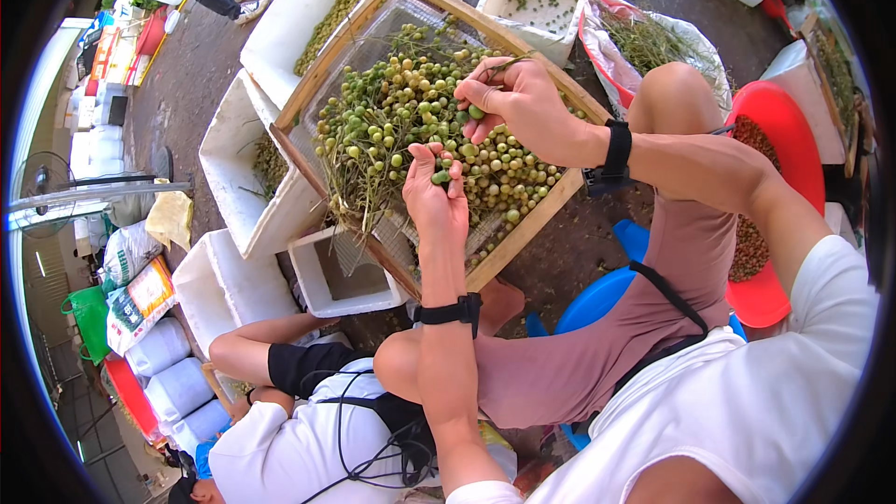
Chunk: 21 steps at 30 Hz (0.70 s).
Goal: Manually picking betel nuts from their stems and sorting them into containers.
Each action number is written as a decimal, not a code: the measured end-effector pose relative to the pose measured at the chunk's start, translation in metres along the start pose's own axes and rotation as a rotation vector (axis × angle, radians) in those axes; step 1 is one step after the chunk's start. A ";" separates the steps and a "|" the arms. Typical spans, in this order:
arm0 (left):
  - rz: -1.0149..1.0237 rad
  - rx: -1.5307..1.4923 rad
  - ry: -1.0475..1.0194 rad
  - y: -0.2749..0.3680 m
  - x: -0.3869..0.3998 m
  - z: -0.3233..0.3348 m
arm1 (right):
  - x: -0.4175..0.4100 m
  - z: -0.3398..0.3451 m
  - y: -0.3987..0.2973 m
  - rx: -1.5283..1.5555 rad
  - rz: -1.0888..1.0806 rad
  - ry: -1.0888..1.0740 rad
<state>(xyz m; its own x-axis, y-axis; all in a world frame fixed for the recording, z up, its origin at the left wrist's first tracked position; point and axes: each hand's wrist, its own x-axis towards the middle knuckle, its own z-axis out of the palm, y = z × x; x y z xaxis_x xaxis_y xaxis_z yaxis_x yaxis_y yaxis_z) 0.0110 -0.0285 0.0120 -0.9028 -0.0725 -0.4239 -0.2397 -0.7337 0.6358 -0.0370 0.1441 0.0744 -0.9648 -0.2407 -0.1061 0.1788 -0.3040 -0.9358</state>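
A wooden-framed mesh sieve (521, 238) holds a heap of small round green and yellowish fruits (413, 77) with thin stems. My left hand (437, 185) is over the heap, palm up, with small green fruits (441, 176) held in its curled fingers. Above and to the right of it, my right hand (518, 101) pinches a thin green stem (498, 68). Two or so green fruits (476, 112) show at its fingertips. The hands are close but apart. A tangle of dry stalks (350, 189) lies at the sieve's left side.
White foam boxes (280, 35), (245, 175) stand around and under the sieve, some holding fruits. Beyond it are another foam box (532, 7) and a sack of stalks (651, 42). A red basin (784, 154) is beside my right knee. A co-worker (301, 427) sits at my left.
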 end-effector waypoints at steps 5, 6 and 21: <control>0.015 -0.071 0.018 0.001 0.000 -0.005 | -0.007 0.004 -0.003 0.004 -0.057 -0.031; 0.013 -0.069 0.017 0.001 0.000 -0.004 | -0.006 0.003 -0.003 0.002 -0.064 -0.006; 0.274 0.197 0.299 -0.007 0.004 0.003 | -0.047 0.016 0.001 -0.367 -0.757 -0.385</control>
<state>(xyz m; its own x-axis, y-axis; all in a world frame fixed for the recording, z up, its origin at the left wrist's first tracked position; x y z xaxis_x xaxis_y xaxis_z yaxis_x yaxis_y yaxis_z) 0.0079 -0.0218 0.0077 -0.8067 -0.4590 -0.3723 -0.0961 -0.5196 0.8490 0.0120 0.1405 0.0840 -0.6570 -0.4064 0.6350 -0.6092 -0.2102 -0.7647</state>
